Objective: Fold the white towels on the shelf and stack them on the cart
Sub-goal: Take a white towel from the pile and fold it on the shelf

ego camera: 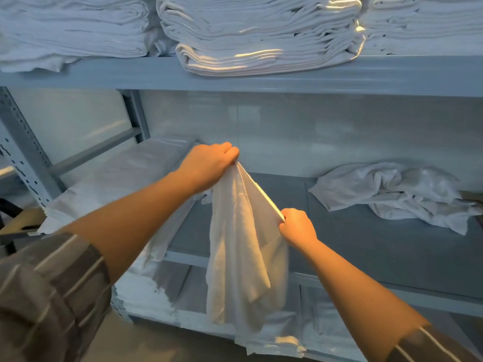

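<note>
A white towel hangs in the air in front of the middle shelf. My left hand grips its upper corner, raised near the shelf's back wall. My right hand pinches the same top edge lower down and to the right, so that edge runs taut between the two hands. The rest of the towel droops below the shelf's front rail. A crumpled pile of white towels lies on the middle shelf at the right. No cart is in view.
The top shelf carries stacks of folded white linen. Flat folded white sheets lie on the middle shelf's left side. More white linen sits on the lowest shelf. A perforated grey upright stands at the left.
</note>
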Action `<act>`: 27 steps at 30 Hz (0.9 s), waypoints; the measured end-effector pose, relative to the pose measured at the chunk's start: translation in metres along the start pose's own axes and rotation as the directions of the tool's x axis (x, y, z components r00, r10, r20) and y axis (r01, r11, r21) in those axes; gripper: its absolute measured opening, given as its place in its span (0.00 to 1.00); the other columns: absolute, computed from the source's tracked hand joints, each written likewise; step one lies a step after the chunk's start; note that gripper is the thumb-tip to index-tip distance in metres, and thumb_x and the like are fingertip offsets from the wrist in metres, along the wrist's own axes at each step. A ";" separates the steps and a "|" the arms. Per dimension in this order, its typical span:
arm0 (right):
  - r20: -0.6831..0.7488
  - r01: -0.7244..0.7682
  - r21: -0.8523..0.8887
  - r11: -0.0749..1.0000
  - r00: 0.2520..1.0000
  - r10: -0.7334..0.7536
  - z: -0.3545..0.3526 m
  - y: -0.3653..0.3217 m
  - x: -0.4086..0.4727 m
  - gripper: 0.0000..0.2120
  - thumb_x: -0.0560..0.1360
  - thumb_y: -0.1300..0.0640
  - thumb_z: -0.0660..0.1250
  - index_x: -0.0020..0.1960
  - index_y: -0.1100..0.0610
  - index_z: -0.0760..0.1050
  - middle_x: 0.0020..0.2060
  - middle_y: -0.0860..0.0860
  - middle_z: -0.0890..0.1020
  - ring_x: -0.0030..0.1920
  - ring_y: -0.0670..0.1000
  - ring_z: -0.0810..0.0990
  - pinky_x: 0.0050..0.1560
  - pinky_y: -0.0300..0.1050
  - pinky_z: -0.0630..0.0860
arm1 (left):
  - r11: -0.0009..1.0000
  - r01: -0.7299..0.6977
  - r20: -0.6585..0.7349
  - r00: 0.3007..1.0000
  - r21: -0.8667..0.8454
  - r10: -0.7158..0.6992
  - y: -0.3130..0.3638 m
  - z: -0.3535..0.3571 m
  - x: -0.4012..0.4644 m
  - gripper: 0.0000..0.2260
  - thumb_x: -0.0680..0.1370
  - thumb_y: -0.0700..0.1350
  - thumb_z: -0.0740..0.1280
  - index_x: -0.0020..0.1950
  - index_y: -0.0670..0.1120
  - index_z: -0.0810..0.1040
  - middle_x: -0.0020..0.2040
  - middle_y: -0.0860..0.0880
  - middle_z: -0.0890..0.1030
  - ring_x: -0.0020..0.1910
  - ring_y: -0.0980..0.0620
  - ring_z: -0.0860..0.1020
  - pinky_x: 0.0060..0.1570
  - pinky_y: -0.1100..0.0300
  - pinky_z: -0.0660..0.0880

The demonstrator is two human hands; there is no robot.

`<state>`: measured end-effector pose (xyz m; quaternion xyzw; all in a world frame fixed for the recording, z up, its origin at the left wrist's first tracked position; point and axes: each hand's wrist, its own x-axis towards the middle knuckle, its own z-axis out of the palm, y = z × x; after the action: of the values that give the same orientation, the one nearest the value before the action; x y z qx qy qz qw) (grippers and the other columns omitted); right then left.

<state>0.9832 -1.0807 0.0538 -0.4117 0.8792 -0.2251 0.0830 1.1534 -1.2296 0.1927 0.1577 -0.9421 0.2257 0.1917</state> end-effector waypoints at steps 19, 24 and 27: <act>-0.034 0.059 0.205 0.977 0.998 -0.053 0.023 0.102 -0.003 0.09 0.72 0.69 0.57 0.43 0.56 0.66 0.37 0.58 0.76 0.36 0.56 0.72 0.36 0.49 0.70 | 0.862 0.503 -0.002 0.864 0.058 -0.504 -0.119 0.014 -0.043 0.10 0.76 0.33 0.59 0.56 0.41 0.71 0.55 0.37 0.75 0.44 0.35 0.76 0.37 0.48 0.68; 0.015 0.206 0.118 0.971 0.978 -0.209 0.007 0.100 0.000 0.20 0.67 0.77 0.57 0.42 0.58 0.82 0.42 0.54 0.80 0.44 0.55 0.77 0.47 0.50 0.76 | 0.822 0.564 -0.008 0.825 0.073 -0.565 -0.140 0.026 -0.064 0.10 0.76 0.35 0.59 0.57 0.41 0.72 0.54 0.38 0.76 0.44 0.35 0.77 0.38 0.47 0.69; 0.067 0.167 0.025 0.986 0.984 -0.168 0.001 0.104 0.006 0.15 0.69 0.73 0.57 0.39 0.62 0.80 0.41 0.53 0.80 0.44 0.55 0.77 0.45 0.44 0.73 | 0.824 0.562 -0.011 0.826 0.067 -0.563 -0.145 0.034 -0.075 0.10 0.76 0.36 0.59 0.57 0.44 0.72 0.54 0.38 0.78 0.45 0.36 0.78 0.38 0.49 0.67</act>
<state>0.9082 -1.0267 0.0051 -0.4908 0.8359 -0.2254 0.0982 1.2653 -1.3537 0.1850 0.4355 -0.8465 0.1899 0.2401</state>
